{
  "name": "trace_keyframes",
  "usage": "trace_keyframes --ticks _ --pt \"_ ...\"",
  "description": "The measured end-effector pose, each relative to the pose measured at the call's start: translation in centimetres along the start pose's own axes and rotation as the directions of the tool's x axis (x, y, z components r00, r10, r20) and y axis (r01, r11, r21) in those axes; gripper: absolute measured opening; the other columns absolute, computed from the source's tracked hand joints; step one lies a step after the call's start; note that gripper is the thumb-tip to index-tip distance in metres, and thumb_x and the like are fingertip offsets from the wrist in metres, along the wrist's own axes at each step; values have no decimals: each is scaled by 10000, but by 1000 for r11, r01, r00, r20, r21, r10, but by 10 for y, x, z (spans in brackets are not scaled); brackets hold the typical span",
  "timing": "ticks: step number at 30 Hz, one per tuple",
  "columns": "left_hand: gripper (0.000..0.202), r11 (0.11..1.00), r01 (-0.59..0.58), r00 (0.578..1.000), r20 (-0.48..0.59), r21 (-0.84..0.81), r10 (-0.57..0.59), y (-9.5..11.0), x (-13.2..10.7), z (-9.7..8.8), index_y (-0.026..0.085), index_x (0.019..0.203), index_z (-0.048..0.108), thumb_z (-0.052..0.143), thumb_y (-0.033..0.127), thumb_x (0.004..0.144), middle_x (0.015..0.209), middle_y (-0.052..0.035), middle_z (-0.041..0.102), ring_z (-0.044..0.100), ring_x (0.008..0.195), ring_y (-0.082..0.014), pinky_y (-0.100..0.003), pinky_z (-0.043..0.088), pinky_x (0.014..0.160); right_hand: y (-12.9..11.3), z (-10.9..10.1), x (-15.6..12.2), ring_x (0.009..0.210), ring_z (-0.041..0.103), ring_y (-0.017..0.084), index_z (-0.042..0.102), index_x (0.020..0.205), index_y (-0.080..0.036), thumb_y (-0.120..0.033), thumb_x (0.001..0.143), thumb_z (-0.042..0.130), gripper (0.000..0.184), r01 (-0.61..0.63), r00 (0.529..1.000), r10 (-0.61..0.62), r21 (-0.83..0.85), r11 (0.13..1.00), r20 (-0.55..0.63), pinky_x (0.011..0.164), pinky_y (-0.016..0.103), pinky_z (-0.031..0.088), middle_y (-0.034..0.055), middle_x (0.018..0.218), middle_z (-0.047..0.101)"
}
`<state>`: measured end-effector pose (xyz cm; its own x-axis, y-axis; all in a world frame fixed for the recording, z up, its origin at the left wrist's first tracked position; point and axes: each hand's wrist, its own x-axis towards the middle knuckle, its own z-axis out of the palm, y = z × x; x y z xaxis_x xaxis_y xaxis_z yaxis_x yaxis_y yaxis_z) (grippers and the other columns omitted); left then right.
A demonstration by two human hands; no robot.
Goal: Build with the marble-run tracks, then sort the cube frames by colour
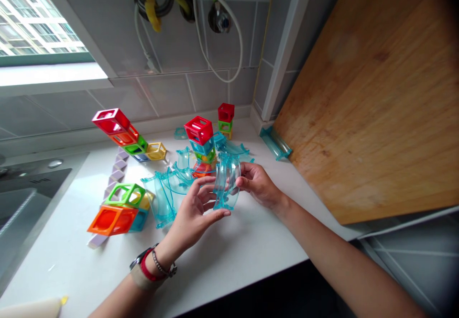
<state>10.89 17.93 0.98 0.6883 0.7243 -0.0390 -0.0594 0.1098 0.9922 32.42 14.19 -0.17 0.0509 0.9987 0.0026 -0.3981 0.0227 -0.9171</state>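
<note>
The curve [226, 181] is pinched at its edges by the left hand [195, 213] and right hand [256, 184], and is best squeezed lightly, clear of the stack [199, 131].

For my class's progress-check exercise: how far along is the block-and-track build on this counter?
Done: coloured cube stacks stand, like the red-topped stack and the orange-and-green cubes. In hand: the left hand and right hand hold one curved teal track piece together. Left: a pile of teal track pieces lies loose beside them.
</note>
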Motion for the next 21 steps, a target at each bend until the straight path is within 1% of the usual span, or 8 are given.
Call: trace_keyframes --ticks 3,5,9,15,18,20,21 --pt "658 1000 -12 1000 -10 25 12 -1 0 -1 267 1312 497 910 253 799 1220 -72 701 718 1033 -223 -403 593 922 1 1 1 725 734 182 623 773 -177 -583 616 969 556 6 1000 -6 -4 1000 -7 647 292 606 30 803 736" --pt "660 998 -28 999 -30 60 30 -2 0 -1 257 1317 503 912 273 798 1227 -86 702 717 1054 -239 -427 593 943 1 1 1 719 725 173 614 763 -179 -576 615 973 555 18 1000 -18 -1 1000 -15 653 290 603 33 810 740" --pt "665 990 -53 997 -56 128 60 -3 -1 0 255 1317 511 917 311 793 1221 -93 705 719 1069 -258 -466 592 975 0 2 0 683 707 161 590 741 -186 -583 614 971 564 33 999 -33 -3 999 -26 623 276 590 22 783 723" --pt "633 985 -62 996 -57 160 72 -3 -2 1 238 1304 533 909 316 801 1237 -104 694 713 1064 -255 -464 600 966 0 1 -1 678 716 168 571 747 -190 -588 623 967 575 18 999 -18 5 1000 -31 646 296 607 -4 749 683" --pt "621 986 -66 996 -52 155 75 -4 -2 1 242 1309 536 900 313 811 1245 -100 687 713 1048 -247 -455 612 948 1 0 0 687 722 176 558 751 -196 -590 639 960 574 12 1000 -11 9 1000 -22 649 300 612 2 756 691" --pt "601 981 -85 994 -59 172 96 -5 -3 2 255 1308 544 891 311 820 1262 -92 682 713 1032 -232 -436 617 939 1 -3 1 691 727 186 561 769 -200 -642 682 915 573 0 1000 0 16 1000 -12 641 307 616 16 764 703" --pt "588 975 -106 991 -65 193 121 -5 -4 3 263 1308 553 885 305 825 1274 -87 681 713 1031 -225 -426 617 945 0 -5 2 689 728 192 559 773 -203 -682 717 872 575 -5 1000 5 22 1000 -27 630 309 616 22 766 705"
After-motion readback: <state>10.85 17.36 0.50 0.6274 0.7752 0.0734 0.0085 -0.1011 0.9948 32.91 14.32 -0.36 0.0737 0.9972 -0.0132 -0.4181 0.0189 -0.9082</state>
